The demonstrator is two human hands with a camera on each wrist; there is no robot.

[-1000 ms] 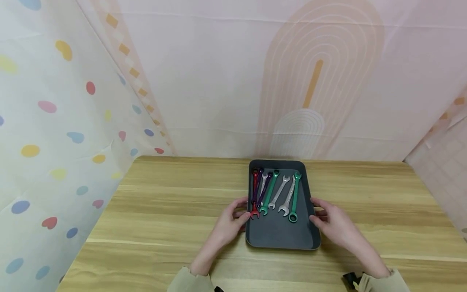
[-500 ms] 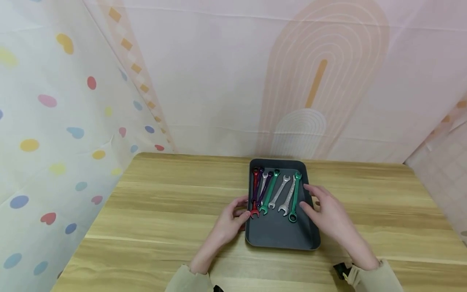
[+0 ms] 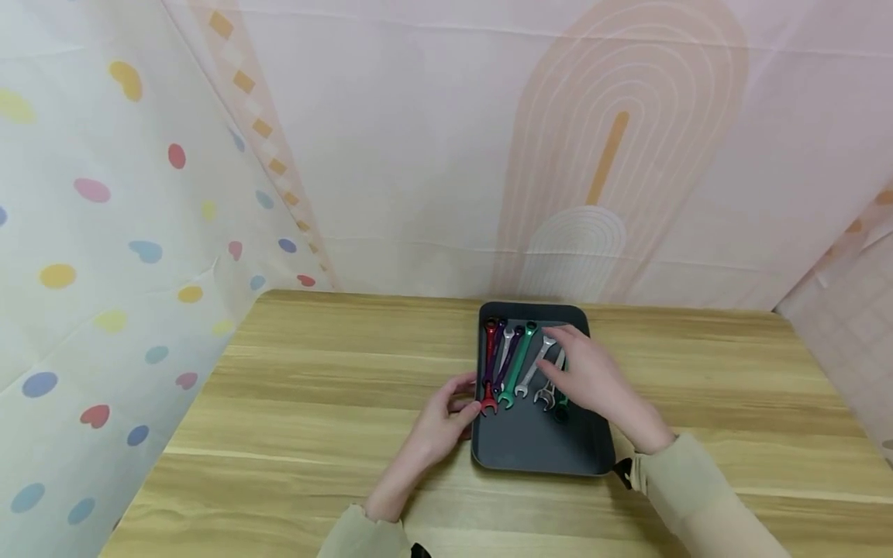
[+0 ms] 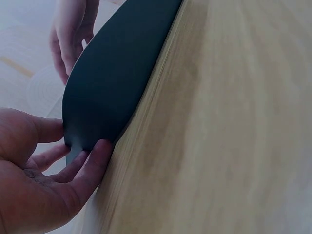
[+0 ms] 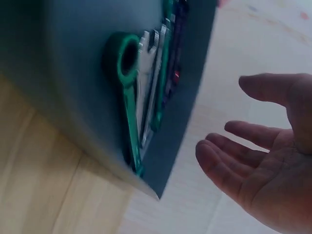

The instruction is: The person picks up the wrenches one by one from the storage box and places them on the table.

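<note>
"Steadying the tray point(image 3: 544, 453) — is that the left hand point(image 3: 439, 425)?"

"Seemingly; its curled fingers hold the tray's side wall. The right hand point(image 3: 589, 373) grips nothing, its fingers apart over the silver wrench point(image 3: 529, 378)."

"How far along?"

"Barely begun, probably — all visible wrenches point(image 3: 519, 361) lie in the tray, under or beside those right fingers, none lifted; handling them seems left."

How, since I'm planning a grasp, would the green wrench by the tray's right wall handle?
The green wrench is probably stiff: its shaft looks straight and metallic. Its smooth sheen may make it slippery. Lying flat with a broad ring end, it probably won't roll.
</note>
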